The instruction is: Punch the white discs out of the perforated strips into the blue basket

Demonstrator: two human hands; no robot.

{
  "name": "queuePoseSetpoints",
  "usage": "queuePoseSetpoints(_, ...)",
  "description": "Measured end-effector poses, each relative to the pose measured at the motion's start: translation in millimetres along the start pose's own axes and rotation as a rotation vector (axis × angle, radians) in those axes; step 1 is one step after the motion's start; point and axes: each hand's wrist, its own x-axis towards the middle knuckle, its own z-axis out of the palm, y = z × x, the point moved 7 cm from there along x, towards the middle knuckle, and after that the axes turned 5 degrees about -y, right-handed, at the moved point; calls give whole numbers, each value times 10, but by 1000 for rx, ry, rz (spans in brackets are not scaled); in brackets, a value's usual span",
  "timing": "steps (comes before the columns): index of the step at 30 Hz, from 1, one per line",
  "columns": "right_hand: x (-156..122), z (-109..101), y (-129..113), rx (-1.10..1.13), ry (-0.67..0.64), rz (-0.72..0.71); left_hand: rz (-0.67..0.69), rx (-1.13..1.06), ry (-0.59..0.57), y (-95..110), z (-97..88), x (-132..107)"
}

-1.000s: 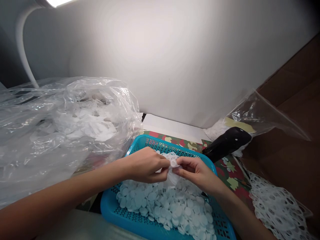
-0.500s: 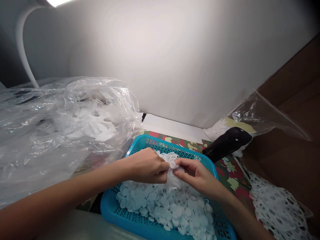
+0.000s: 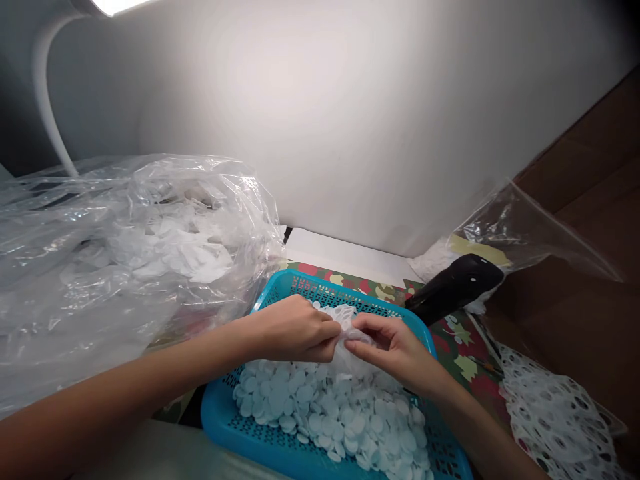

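Observation:
My left hand (image 3: 303,330) is closed in a pinch on a bunched white sheet with punched-out holes (image 3: 345,360). Facing it from the right, my right hand (image 3: 393,343) has thumb and index finger bent around the same sheet, at a small white disc near the left fingertips. Both hands are over a blue plastic basket (image 3: 220,417) with perforated walls. A heap of loose white discs (image 3: 320,413) fills much of the basket below the hands. The exact contact between the fingertips is partly hidden.
A large clear plastic bag (image 3: 165,233) with white scraps lies on the left. To the right are a black-handled object (image 3: 457,283), hole-punched white sheets (image 3: 555,407) and a brown cardboard box (image 3: 595,200). A white lamp (image 3: 45,87) stands at upper left.
My right fingertips have drawn slightly apart around the disc they pinched before. My left hand has shifted a little, and the bunched sheet has changed shape slightly.

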Motion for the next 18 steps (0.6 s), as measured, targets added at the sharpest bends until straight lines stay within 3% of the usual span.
queuePoseSetpoints(11,-4,24,-16,43,-7,-18,1,-13,-20,18,-24,-14)
queuePoseSetpoints(18,-19,18,50,133,1,50,-4,-19,2,30,-28,-6)
